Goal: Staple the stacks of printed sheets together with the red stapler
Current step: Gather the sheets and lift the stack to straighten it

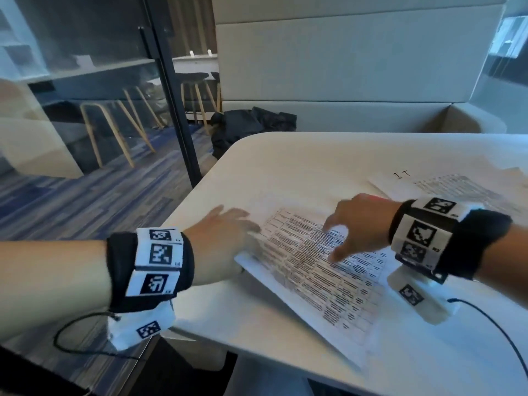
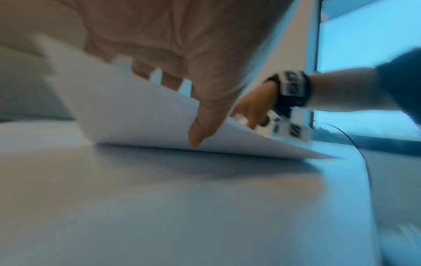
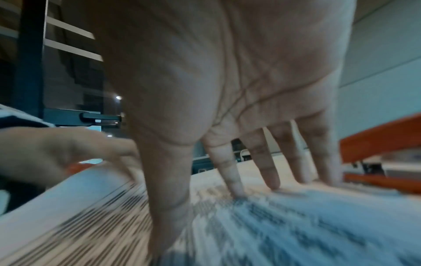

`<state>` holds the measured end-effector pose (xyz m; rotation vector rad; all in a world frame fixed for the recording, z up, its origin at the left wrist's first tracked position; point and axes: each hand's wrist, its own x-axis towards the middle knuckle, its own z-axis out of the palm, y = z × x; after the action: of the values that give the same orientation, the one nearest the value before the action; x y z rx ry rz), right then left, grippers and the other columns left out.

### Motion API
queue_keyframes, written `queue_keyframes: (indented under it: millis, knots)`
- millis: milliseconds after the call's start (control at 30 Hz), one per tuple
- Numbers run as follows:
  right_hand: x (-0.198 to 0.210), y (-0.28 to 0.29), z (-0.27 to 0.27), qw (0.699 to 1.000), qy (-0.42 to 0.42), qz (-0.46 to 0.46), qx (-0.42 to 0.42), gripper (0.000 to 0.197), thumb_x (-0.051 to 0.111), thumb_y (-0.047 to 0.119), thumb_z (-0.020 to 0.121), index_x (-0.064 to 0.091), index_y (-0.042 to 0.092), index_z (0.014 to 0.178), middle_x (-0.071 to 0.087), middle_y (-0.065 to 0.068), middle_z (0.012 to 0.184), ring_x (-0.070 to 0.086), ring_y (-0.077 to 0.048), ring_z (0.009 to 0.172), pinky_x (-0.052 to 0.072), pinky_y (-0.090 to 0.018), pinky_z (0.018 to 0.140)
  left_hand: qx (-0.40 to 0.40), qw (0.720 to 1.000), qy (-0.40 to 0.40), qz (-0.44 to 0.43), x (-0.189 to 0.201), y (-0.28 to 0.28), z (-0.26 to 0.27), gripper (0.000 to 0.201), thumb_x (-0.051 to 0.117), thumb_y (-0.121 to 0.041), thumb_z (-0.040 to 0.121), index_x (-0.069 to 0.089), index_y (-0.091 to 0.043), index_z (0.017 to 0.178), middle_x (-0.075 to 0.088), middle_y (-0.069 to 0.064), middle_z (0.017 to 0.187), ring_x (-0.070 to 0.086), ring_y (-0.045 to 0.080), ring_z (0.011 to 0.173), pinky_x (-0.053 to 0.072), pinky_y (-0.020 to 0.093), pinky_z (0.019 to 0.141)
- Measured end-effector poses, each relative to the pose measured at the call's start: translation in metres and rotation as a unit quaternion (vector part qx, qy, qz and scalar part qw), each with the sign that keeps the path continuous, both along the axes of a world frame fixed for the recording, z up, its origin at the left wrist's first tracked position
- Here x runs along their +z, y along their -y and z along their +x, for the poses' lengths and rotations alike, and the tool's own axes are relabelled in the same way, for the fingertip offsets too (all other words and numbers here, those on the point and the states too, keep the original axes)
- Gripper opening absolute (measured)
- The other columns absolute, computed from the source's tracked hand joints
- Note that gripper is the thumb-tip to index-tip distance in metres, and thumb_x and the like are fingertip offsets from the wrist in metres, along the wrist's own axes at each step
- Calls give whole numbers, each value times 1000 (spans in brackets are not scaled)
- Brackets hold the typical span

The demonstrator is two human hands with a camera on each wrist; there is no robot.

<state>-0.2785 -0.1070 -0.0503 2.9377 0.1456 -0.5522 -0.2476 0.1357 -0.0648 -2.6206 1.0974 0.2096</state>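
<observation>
A stack of printed sheets (image 1: 323,281) lies slanted on the white table (image 1: 314,155). My left hand (image 1: 225,235) holds its left edge, which is lifted off the table. In the left wrist view the thumb (image 2: 200,126) is under the stack (image 2: 136,115) and the fingers lie on top. My right hand (image 1: 354,227) is spread, its straight fingertips (image 3: 234,187) pressing on the printed page (image 3: 296,225). The red stapler (image 3: 382,133) sits just beyond the right hand's little finger, a sliver of the stapler (image 1: 378,198) showing behind the knuckles.
Another printed stack (image 1: 463,190) lies at the far right of the table. A black jacket (image 1: 251,127) is on the bench behind. The table's rounded left edge (image 1: 194,201) is near my left hand, with a glass wall beyond. A thin black cable (image 1: 491,318) trails from my right wrist.
</observation>
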Motion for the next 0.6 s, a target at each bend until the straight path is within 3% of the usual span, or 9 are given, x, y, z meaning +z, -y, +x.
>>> queue_keyframes:
  millis: [67,133,233,300,333,400,467,533,600]
  knots:
    - [-4,-9,-8,999,-36,-1,-6,86,61,71,73,32,34,146,39,7,146,42,-20,132,32,-43,112,128,979,-19,-156,-5,-9,10,74,68,-44,76,35,-34,141,21,-5,154,14,23,143,18,44,117]
    - [-7,-12,-8,999,-40,-8,-1,91,59,73,72,30,29,146,45,4,141,50,-20,124,38,-41,107,255,906,-66,-332,-11,-12,19,97,73,-63,60,34,-25,141,35,0,145,34,26,136,35,42,109]
    - [-10,-16,-6,999,-40,-19,0,92,57,75,72,33,24,144,48,0,135,54,-20,115,45,-39,100,426,711,-198,-523,-17,-8,19,106,65,-75,59,35,-15,141,47,4,132,51,29,118,43,40,102]
    - [-13,-18,-6,999,-34,-20,-1,91,56,75,72,34,22,143,49,-1,132,55,-21,112,47,-38,97,426,551,-367,-617,-13,-3,15,78,59,-69,74,51,-17,131,62,8,117,61,30,101,50,42,92]
    - [-15,-20,-6,999,-29,-17,-4,91,56,76,71,35,22,142,50,-2,130,55,-21,110,47,-38,96,399,510,-429,-630,-9,0,9,59,56,-61,82,57,-20,125,68,9,113,65,31,97,54,43,85]
    - [-17,-22,-6,1000,-19,-11,-8,90,56,77,70,38,21,139,51,-2,127,56,-20,107,49,-37,93,363,512,-439,-643,-10,5,7,34,59,-33,92,61,-15,121,71,14,109,68,33,94,58,44,73]
    - [-18,-22,-6,1000,-12,0,-7,88,57,76,71,41,21,137,53,-1,124,56,-19,106,49,-36,93,360,580,-361,-636,-17,9,8,31,54,-1,92,58,-10,122,69,15,109,67,36,94,57,44,71]
    - [-13,-17,-4,999,8,39,-14,81,58,71,75,44,21,137,53,-1,129,54,-19,112,45,-34,98,341,651,-292,-612,-19,9,13,34,49,5,91,60,-15,117,69,10,109,66,32,97,56,49,81]
    - [-8,-5,0,991,63,105,-55,85,60,69,76,37,22,143,45,-2,140,47,-21,124,40,-34,103,310,683,-242,-616,-10,7,18,32,51,1,92,63,-23,109,70,3,110,67,26,97,53,48,89]
